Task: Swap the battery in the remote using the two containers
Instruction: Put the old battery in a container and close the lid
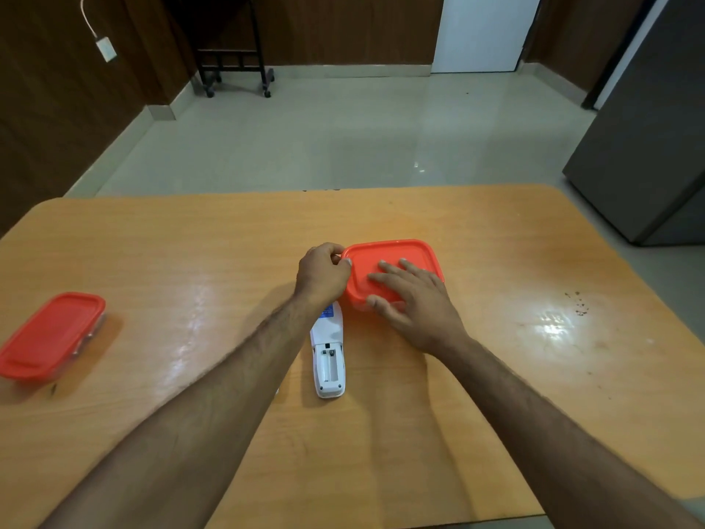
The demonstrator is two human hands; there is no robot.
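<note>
We have our left hand (323, 273) pinching the far-left corner of the square orange plastic lid (393, 274) on the near container, while our right hand (410, 299) lies flat and spread on top, pressing without gripping. The white plastic remote (328, 357) lies back-up on the glossy wood-grain counter (496, 337) just beside that container, partly under our left wrist, its battery bay uncovered and seemingly empty. The second orange-lidded clear rectangular container (49, 336) sits well apart at the counter's left edge. If we peel hard, the snap-fit lid could release suddenly and the light tub could skid on the slick surface or tip its contents; our left forearm could also knock the remote. The lid looks smooth, with rounded corners and a raised rim.
</note>
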